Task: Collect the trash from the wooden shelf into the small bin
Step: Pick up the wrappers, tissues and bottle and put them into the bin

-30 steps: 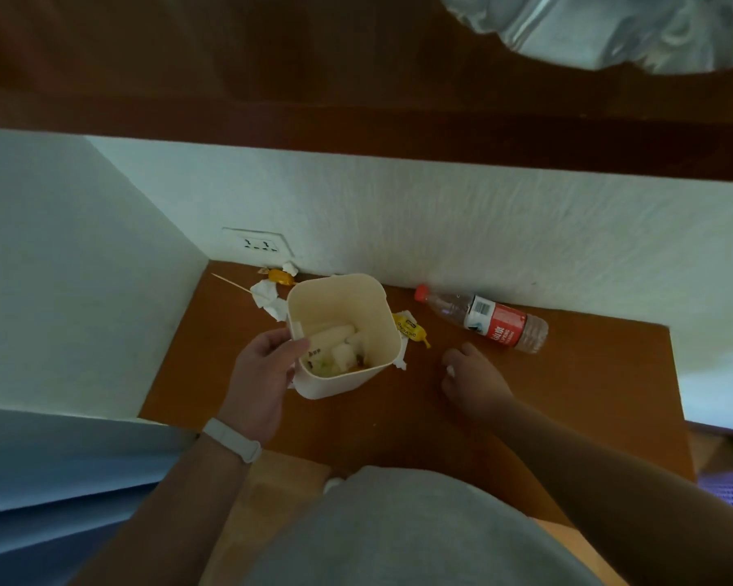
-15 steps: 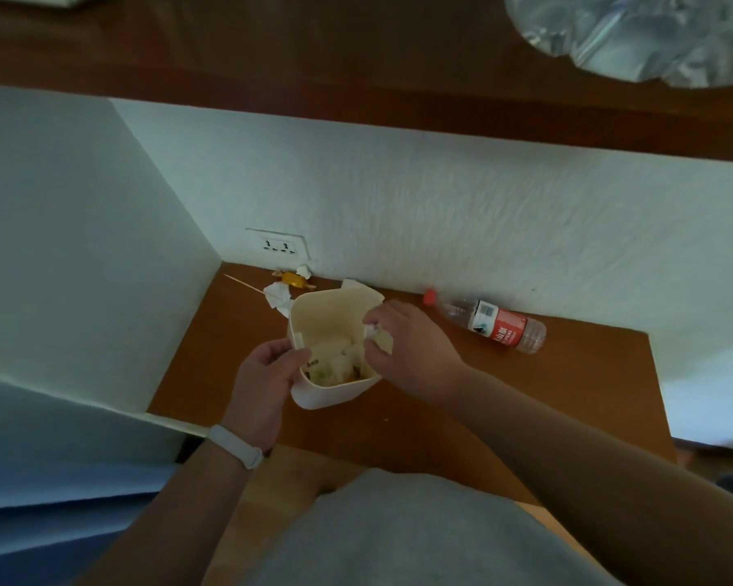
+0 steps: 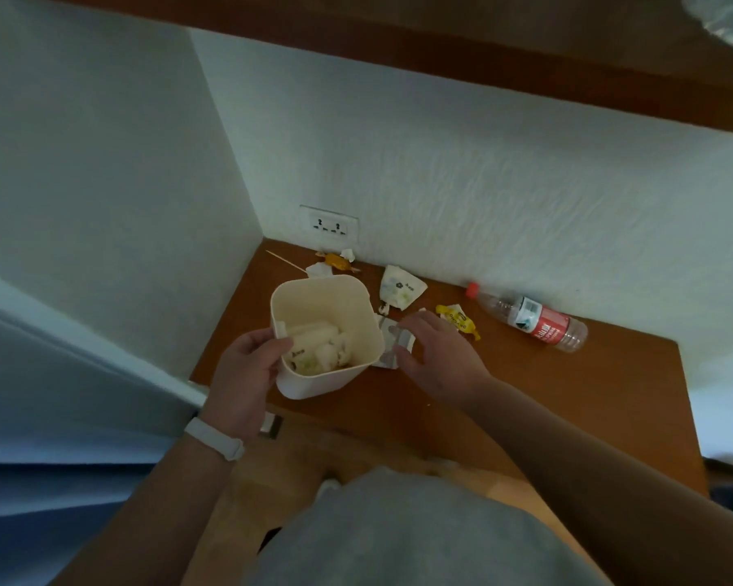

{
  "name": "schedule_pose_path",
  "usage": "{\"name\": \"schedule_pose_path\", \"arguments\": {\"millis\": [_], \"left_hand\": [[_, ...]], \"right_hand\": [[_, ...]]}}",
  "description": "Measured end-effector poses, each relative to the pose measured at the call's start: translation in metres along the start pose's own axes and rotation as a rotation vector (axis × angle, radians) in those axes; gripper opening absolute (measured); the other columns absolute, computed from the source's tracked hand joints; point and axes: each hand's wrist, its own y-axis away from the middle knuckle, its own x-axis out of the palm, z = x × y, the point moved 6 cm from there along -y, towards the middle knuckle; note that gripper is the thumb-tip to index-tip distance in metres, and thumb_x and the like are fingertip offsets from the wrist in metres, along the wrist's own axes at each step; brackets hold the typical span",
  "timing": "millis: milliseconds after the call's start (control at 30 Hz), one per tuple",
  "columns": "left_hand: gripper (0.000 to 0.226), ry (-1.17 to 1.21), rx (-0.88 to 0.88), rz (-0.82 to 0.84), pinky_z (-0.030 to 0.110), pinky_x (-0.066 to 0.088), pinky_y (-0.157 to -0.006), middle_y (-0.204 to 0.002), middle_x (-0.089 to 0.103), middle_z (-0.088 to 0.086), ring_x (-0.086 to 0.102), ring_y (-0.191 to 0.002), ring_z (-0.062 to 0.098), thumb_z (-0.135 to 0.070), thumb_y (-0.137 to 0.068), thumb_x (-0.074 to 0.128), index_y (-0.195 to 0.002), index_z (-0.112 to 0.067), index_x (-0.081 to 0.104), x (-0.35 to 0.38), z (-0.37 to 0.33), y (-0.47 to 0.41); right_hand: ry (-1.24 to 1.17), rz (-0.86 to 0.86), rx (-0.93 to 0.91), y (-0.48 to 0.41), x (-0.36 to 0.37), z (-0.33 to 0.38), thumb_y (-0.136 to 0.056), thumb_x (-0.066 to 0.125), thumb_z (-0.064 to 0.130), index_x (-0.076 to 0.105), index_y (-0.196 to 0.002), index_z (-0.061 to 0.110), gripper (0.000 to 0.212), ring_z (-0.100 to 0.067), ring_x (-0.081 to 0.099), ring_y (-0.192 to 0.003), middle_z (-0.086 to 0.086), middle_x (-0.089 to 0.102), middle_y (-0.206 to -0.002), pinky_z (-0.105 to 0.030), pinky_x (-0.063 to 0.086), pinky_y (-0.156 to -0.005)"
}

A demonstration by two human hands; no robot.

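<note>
Left hand: clamped on the bin's near-left rim, thumb hooked over the edge; white band at the wrist.
Right hand: fingers spread and loosely apart, resting over a silvery wrapper just right of the bin; grip on it cannot be told.
Bin: small, cream, on the shelf near its left corner; holds white crumpled trash.
Packet: white, torn, behind the bin's right corner.
Yellow wrapper: right of the bin, beyond the right hand.
Bottle: clear, red label and cap, lying on its side far right of the bin, by the wall.
Scraps: orange wrapper, white paper, thin stick, behind the bin below the socket.
</note>
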Motion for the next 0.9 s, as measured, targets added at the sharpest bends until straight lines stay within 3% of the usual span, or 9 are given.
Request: {"name": "schedule_pose_path", "arguments": {"millis": [133,267,500,633,767,900], "left_hand": [[0.014,-0.003,0.017,-0.027,0.025,0.056,-0.064,-0.102,0.074,0.006,0.074,-0.09,0.016,-0.012,-0.089,0.067,-0.103,-0.014,0.067,-0.036,-0.006,-0.009],[0.007,-0.002,0.027,-0.042,0.029,0.056,-0.066,-0.09,0.076,0.002,0.072,-0.092,0.021,-0.011,-0.088,0.067,-0.09,-0.017,0.07,-0.062,-0.007,-0.013],[0.015,-0.013,-0.021,-0.047,0.042,0.056,-0.085,-0.11,0.071,0.013,0.068,-0.101,0.026,-0.011,-0.089,0.066,-0.104,-0.011,0.067,-0.076,-0.003,-0.018],[0.009,-0.006,-0.047,-0.058,0.035,0.056,-0.079,-0.107,0.071,0.011,0.068,-0.1,0.023,-0.01,-0.091,0.064,-0.098,-0.013,0.067,-0.067,0.001,-0.025],[0.007,-0.025,-0.04,-0.103,0.026,0.055,-0.064,-0.091,0.074,0.004,0.072,-0.082,0.014,-0.01,-0.09,0.065,-0.092,-0.015,0.069,-0.058,0.0,-0.023],[0.008,-0.032,-0.037,-0.14,0.03,0.056,-0.068,-0.088,0.073,0.01,0.069,-0.082,0.019,-0.009,-0.09,0.064,-0.096,-0.007,0.068,-0.051,-0.011,-0.019]], "right_hand": [[0.082,0.114,0.101,-0.001,0.032,-0.007,-0.094,0.052,0.043,0.053,-0.134,0.024,0.044,-0.021,0.046,-0.125,0.003,0.049,-0.139,-0.036,0.045,-0.094],[0.168,0.201,0.163,-0.002,0.055,-0.01,-0.092,0.053,0.04,0.05,-0.136,0.024,0.046,-0.023,0.048,-0.123,0.0,0.048,-0.14,-0.038,0.048,-0.091],[0.235,0.262,0.204,-0.002,0.074,-0.014,-0.091,0.057,0.04,0.044,-0.14,0.027,0.053,-0.023,0.044,-0.128,-0.001,0.044,-0.143,-0.038,0.046,-0.095],[0.248,0.271,0.193,-0.008,0.08,-0.027,-0.089,0.057,0.039,0.044,-0.14,0.025,0.054,-0.024,0.044,-0.127,-0.002,0.044,-0.143,-0.038,0.045,-0.094],[0.255,0.271,0.173,-0.021,0.083,-0.04,-0.089,0.058,0.039,0.04,-0.142,0.02,0.059,-0.027,0.04,-0.13,-0.006,0.04,-0.147,-0.041,0.044,-0.099],[0.112,0.206,0.22,-0.041,0.082,-0.049,-0.091,0.056,0.045,0.038,-0.144,0.02,0.061,-0.028,0.039,-0.132,-0.008,0.04,-0.146,-0.045,0.041,-0.102]]}}
